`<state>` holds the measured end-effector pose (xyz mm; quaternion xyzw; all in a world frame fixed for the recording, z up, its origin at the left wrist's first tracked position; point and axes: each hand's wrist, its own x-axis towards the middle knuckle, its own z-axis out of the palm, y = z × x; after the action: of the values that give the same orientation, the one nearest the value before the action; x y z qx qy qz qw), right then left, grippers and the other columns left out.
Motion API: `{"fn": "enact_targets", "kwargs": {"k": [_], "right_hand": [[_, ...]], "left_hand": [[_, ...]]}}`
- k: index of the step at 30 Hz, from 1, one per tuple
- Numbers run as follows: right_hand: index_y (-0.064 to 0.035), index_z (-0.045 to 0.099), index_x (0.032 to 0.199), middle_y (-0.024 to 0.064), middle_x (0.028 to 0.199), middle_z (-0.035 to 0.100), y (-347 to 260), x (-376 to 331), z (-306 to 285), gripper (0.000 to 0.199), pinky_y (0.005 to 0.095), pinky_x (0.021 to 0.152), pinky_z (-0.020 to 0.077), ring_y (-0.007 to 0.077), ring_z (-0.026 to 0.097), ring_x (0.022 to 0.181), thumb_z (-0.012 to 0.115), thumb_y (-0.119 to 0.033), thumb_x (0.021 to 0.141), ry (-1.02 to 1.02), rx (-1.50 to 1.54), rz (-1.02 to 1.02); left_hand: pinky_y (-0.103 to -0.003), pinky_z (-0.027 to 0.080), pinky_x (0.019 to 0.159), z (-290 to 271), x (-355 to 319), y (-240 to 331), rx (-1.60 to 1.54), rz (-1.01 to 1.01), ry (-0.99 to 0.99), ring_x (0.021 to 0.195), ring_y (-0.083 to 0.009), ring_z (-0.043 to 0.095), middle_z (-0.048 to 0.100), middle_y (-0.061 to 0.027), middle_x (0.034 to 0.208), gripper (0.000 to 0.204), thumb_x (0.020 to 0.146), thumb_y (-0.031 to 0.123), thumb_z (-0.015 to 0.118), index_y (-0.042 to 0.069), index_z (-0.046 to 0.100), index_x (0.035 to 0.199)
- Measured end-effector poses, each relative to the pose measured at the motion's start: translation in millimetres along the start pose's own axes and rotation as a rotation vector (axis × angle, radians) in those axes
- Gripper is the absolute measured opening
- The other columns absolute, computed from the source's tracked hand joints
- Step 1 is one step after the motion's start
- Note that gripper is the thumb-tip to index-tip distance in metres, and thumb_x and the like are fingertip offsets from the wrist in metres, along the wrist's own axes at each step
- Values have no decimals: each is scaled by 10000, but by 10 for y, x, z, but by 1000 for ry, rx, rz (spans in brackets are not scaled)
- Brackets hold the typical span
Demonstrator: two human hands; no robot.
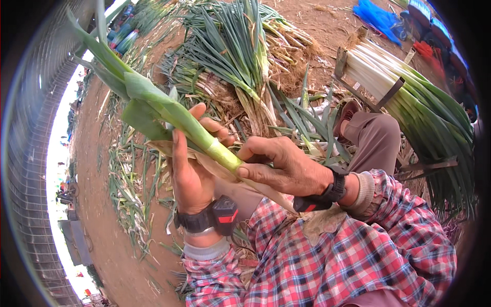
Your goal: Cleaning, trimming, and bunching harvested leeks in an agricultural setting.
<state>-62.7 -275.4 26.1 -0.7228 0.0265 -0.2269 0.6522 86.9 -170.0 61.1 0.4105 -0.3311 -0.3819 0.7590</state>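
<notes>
A thick green onion (179, 115) slants across in front of me, its leafy top at the upper left and its paler end toward my right hand. My left hand (192, 179) cradles the stalk from below, thumb on the near side and fingers curled around the far side. With thumb and forefinger, my right hand (289, 166) pinches the stalk's lower end. A dry, pale outer leaf (266, 190) hangs loose along the stalk's underside and reaches down toward my lap. The root end is hidden by my right hand.
Bundles of green onions (225, 51) lie on the dirt ahead. At right, a metal rack (353, 89) holds a big bunch of trimmed onions (404, 84). Peeled leaf scraps (135, 189) litter the ground at left, beside mesh sheeting (30, 153). A blue net (378, 20) lies at far right.
</notes>
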Motion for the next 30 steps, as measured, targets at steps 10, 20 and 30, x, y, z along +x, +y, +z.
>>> {"fn": "enact_targets", "kwargs": {"k": [10,20,30], "right_hand": [[-11,573,932,151,781,549,149,-107,277,130,402,638,450,333,563,715,620,-128,901,209,-155,-225],[-18,549,922,196,787,546,210,-37,444,137,429,643,450,391,562,741,600,-143,901,212,-74,-79],[27,553,915,145,724,596,553,-101,385,207,388,597,484,232,638,671,571,-177,944,167,35,236]], "left_hand": [[-304,488,710,-648,-899,498,35,70,3,826,-175,579,594,-91,920,475,992,418,512,26,487,1260],[-387,475,945,276,-522,227,439,153,469,1173,-279,550,491,-211,1354,690,928,228,620,-3,252,1465],[-337,560,799,142,-325,126,270,33,419,1024,-220,637,611,-150,1208,394,972,131,540,-22,459,1326]]}}
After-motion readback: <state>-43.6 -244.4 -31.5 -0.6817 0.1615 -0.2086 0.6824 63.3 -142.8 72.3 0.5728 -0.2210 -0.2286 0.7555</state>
